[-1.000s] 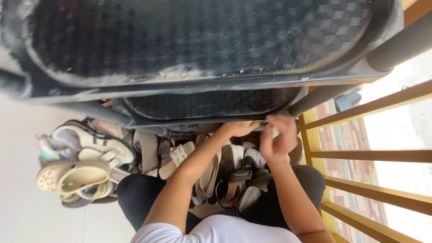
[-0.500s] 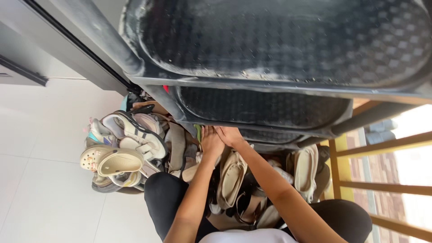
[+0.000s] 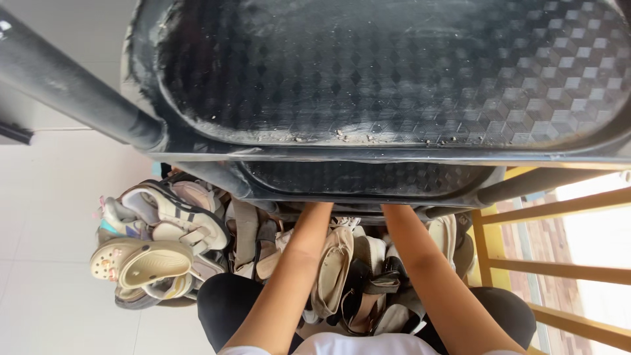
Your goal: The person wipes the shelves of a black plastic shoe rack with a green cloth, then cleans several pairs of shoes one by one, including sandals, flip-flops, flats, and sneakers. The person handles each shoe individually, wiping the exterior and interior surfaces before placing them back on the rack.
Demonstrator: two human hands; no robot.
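A black plastic shoe rack fills the top of the view, with its dusty patterned top shelf [image 3: 394,66] above a lower shelf [image 3: 368,177]. My left forearm [image 3: 296,263] and my right forearm [image 3: 420,263] both reach in under the lower shelf. Its front edge hides both hands, so what they touch cannot be seen. Between my arms lies a beige flat shoe [image 3: 332,263] with black strappy sandals [image 3: 368,289] beside it.
Several shoes are heaped at the left, among them a cream clog [image 3: 141,263] and a white sandal with dark straps [image 3: 177,210]. White floor tiles [image 3: 46,230] lie further left. A yellow railing [image 3: 565,269] stands at the right. My knees in black trousers [image 3: 223,302] are below.
Both hands, earlier visible at the front edge of the lower shelf, have gone in under it and out of sight. The view has shifted, and the arms have spread apart.
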